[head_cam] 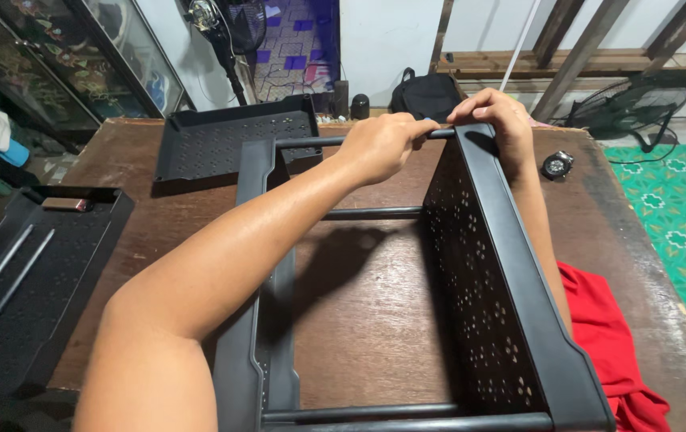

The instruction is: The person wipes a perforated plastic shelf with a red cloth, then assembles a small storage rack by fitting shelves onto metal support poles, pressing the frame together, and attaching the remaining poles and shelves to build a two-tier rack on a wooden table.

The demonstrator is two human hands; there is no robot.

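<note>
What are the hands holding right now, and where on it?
Both hands grip the far black rod where it meets the perforated side panel: left hand on the rod, right hand on the panel's top corner.

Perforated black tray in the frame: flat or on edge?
On edge. The perforated black tray stands with its holed base vertical, beside the wooden table. Right hand grips its top corner; left hand holds the rod.
</note>
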